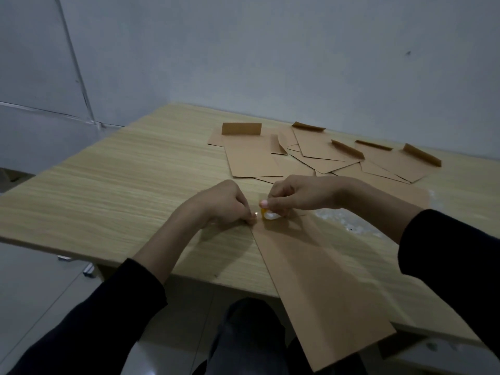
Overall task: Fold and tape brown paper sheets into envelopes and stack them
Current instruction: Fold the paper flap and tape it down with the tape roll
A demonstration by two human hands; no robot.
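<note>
Envelopes [254, 158] scattered beyond; left grip [227, 203] pinches sheet [319, 280] corner, right grip [297, 196] pinches tape roll [268, 214]

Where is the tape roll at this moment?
Head view, centre: the tape roll is gripped by the right hand at the far end of the nearest brown sheet, close beside the left hand.

The table [121, 190] was pale yellowish wood with fine streaked grain. The paper sheet [319, 280] and the envelopes [254, 158] were plain kraft brown, unprinted. The tape [267, 214] showed a yellow-orange core under whitish, clear turns. The sleeves [108, 315] were black, the wall [270, 50] a dull blue-grey, and the floor [32, 288] pale grey.
</note>
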